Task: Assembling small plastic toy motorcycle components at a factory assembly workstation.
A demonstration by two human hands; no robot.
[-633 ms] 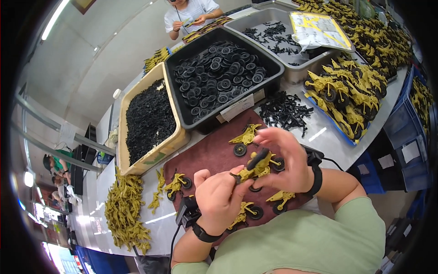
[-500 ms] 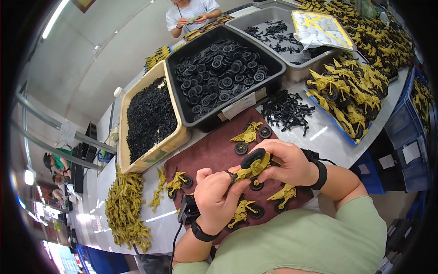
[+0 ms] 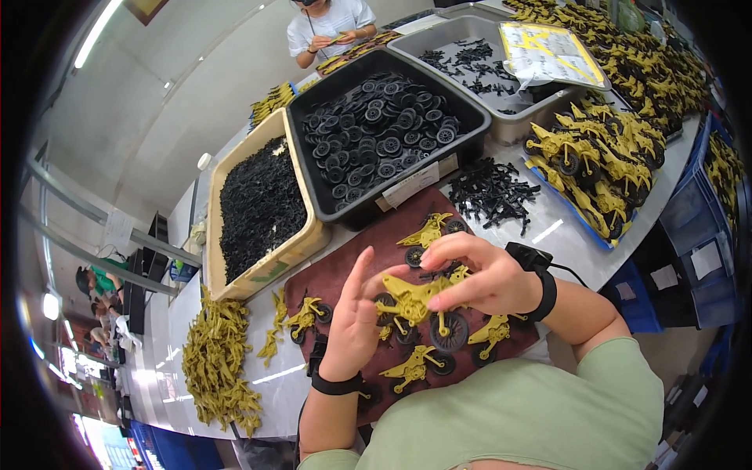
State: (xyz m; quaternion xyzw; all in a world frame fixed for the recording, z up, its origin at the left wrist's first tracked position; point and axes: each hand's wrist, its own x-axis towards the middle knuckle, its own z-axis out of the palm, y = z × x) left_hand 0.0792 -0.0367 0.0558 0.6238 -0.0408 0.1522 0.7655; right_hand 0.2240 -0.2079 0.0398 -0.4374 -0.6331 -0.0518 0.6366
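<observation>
A yellow toy motorcycle (image 3: 409, 298) with black spoked wheels is pinched between the thumb and fingers of my right hand (image 3: 495, 276), above a maroon mat (image 3: 333, 266). My left hand (image 3: 352, 325) is just left of it, fingers stretched and apart; whether a fingertip touches the toy I cannot tell. Around my hands lie several more yellow motorcycles with wheels, one at the mat's left (image 3: 305, 317), one at its far side (image 3: 427, 229) and one near my body (image 3: 411, 368).
Beyond the mat stand a black tub (image 3: 356, 215) of wheels, a beige tub (image 3: 249, 287) of small black parts and a grey tub (image 3: 513, 121). Yellow parts (image 3: 219, 364) are heaped at left, black parts (image 3: 493, 192) and a motorcycle pile (image 3: 599, 164) at right. A person (image 3: 333, 31) works opposite.
My left hand has let go of the toy motorcycle and opened its fingers. In my right hand, the motorcycle has turned so that its side shows.
</observation>
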